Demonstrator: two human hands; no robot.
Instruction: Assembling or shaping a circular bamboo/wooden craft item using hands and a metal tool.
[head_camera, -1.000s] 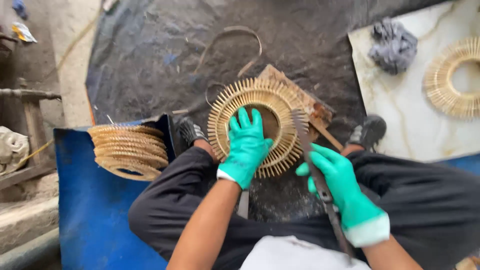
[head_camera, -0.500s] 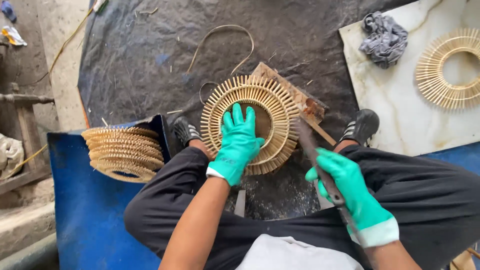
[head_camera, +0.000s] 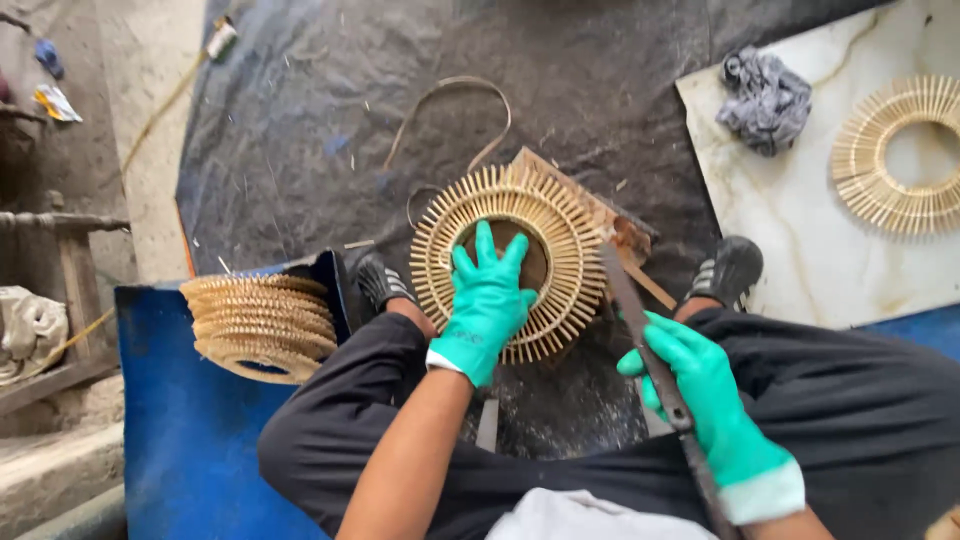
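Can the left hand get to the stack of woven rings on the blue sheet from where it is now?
Probably yes. The left hand presses on the round woven frame, and the stack of woven rings lies just beyond the left knee with nothing between them.

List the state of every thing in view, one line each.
Left hand: gloved, flat on the ring.
Right hand: gloved, closed around the blade.
Woven ring: lying flat on a wooden block.
Long blade: tilted, tip near the ring's edge.
Stack of rings: piled on blue sheet.
Grey rag: crumpled on the slab.
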